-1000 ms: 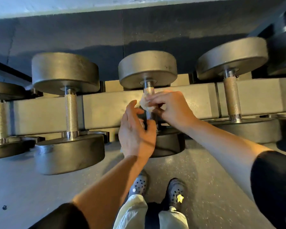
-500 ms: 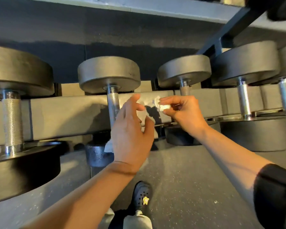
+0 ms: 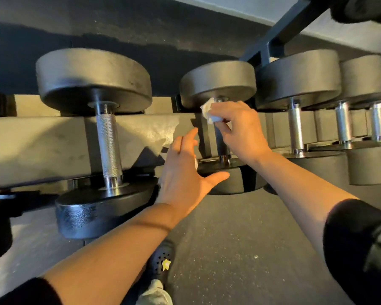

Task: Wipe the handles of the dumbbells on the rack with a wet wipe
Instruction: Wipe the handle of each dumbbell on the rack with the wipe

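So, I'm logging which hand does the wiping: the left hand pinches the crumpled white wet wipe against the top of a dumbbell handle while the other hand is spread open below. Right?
Not quite: the head view shows the right hand pinching the crumpled white wet wipe there; the left hand is the open one.

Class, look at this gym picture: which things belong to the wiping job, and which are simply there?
Belongs to the job:
- wet wipe, pinched in the right hand
- left hand, open beside it
- handle under the right hand
- knurled handle to its left
- rack rail

Simply there:
- black shoe with a star
- speckled floor
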Demonstrator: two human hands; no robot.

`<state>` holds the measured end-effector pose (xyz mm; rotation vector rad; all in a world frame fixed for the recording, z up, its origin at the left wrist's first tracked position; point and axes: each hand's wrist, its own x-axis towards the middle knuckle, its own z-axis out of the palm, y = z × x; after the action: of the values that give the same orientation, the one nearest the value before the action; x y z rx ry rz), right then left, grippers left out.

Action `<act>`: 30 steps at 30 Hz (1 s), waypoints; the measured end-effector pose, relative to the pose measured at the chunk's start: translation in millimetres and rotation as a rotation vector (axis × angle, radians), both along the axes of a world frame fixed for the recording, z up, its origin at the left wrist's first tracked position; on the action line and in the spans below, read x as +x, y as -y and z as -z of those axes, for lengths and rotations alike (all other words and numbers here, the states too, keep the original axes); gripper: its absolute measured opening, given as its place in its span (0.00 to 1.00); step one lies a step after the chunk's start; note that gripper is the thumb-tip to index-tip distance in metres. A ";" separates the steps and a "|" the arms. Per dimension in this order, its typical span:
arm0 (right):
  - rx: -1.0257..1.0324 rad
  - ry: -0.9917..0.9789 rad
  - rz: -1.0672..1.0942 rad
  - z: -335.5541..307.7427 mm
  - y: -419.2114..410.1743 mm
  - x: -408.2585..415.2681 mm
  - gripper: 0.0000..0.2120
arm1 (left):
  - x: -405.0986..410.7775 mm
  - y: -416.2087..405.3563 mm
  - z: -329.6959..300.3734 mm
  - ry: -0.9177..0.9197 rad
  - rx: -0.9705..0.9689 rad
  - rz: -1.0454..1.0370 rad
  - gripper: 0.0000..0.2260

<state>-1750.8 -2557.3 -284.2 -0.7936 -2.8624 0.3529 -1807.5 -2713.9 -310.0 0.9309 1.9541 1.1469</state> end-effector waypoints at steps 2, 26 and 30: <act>0.088 0.124 -0.061 5.1 -5.0 -5.0 0.14 | -0.3 -1.2 1.7 0.007 -0.023 0.034 0.47; -0.030 -0.061 0.039 -14.3 -16.6 16.2 0.10 | 2.9 -0.8 11.0 -0.006 -0.041 0.060 0.44; 0.098 -0.032 0.061 -1.7 -25.8 5.0 0.10 | 4.2 -1.0 11.9 -0.018 -0.051 0.053 0.45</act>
<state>-1745.8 -2531.6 -282.4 -0.8469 -2.7942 0.2139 -1803.3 -2712.8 -321.9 0.9627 1.9521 1.0571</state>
